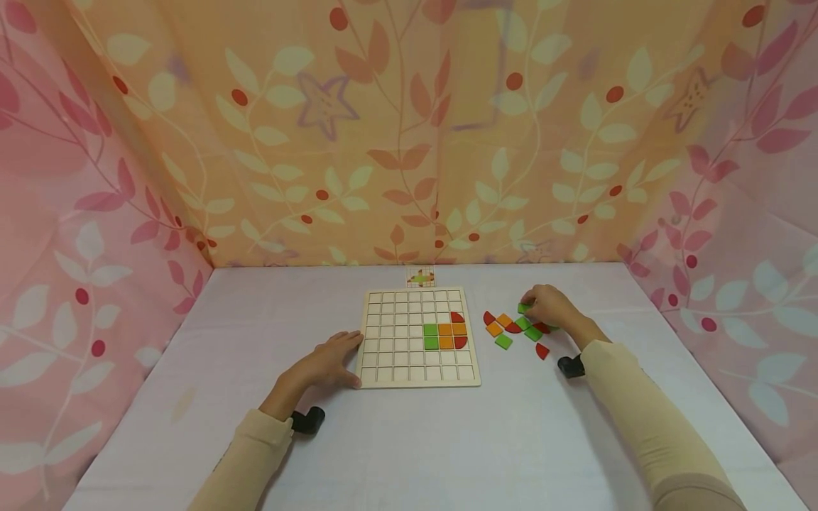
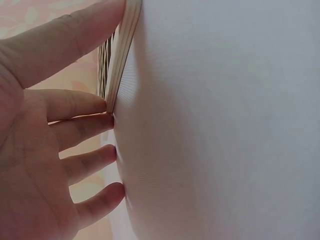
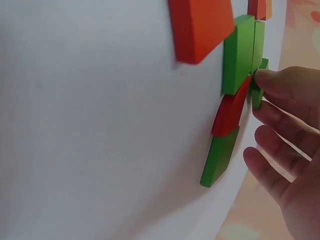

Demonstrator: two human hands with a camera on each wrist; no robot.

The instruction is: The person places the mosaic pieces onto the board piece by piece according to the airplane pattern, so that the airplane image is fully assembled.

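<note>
Currently, the right hand (image 1: 554,305) pinches a flat green square tile (image 1: 523,309) beside loose red, orange and green tiles (image 1: 533,333), right of a pale wooden gridded board (image 1: 392,343) on the cloth-covered desk (image 1: 409,447); the left hand (image 1: 329,360), spread apart, touches the board's left edge.

Back drape (image 1: 409,163): orange-yellow, printed with pale leaves, red dots, purple stars
Left drape (image 1: 51,305): pink, with leafy stems
Right drape (image 1: 748,284): pink, similarly leafy
Surface (image 1: 396,447): pale cloth, meeting the back drape
</note>
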